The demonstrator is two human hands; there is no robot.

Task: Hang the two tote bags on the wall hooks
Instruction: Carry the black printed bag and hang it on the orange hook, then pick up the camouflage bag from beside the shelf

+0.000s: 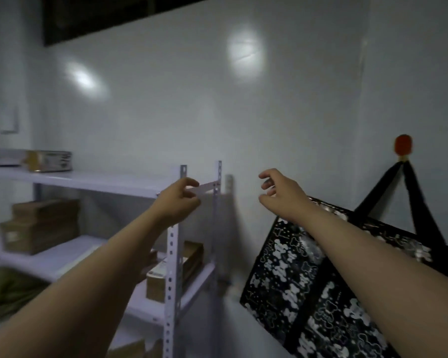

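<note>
A black tote bag with a white pattern (pixel 308 288) hangs by its black straps from a red wall hook (pixel 403 146) at the right. My right hand (pixel 279 195) is raised just left of the bag's top edge, fingers curled and apart, holding nothing. My left hand (pixel 180 200) is held up in front of the shelf's top corner, fingers loosely bent, nothing in it. The right forearm crosses in front of the bag. A second tote bag and a second hook do not show.
A white metal shelf unit (pixel 172 254) stands at the left against the white wall (pixel 217 112). Cardboard boxes (pixel 40 226) sit on its shelves, and an olive green cloth thing (pixel 8 290) lies at the lower left.
</note>
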